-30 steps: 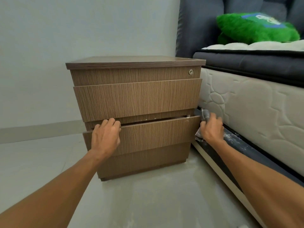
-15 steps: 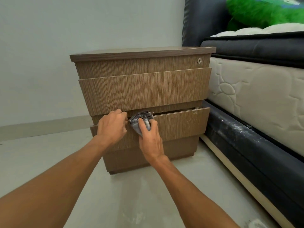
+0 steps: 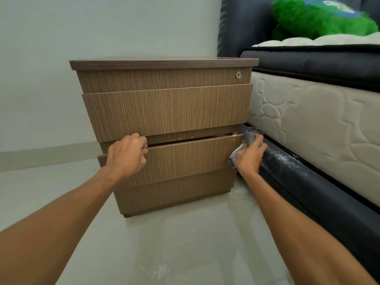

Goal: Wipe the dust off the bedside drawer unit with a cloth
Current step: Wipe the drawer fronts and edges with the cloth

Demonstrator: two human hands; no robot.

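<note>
A brown wood-grain bedside drawer unit [image 3: 166,108] stands on the floor beside a bed. Its lower drawer [image 3: 191,157] is pulled out a little, leaving a dark gap along its top edge. My left hand [image 3: 127,154] curls over that top edge near the left side. My right hand [image 3: 249,156] holds a crumpled grey cloth [image 3: 249,136] pressed against the drawer's upper right corner. White dust specks show on the strip above the gap.
A bed fills the right side, with a quilted white mattress [image 3: 320,124], a dark dusty base rail [image 3: 292,173] and a dark headboard [image 3: 242,23]. A green plush pillow [image 3: 320,17] lies on top. Pale floor [image 3: 164,243] spreads in front; a plain wall stands behind.
My right hand with the cloth slid from the drawer's right corner to the middle next to my left hand, then back to the right corner. My left hand stayed on the drawer's top edge.
</note>
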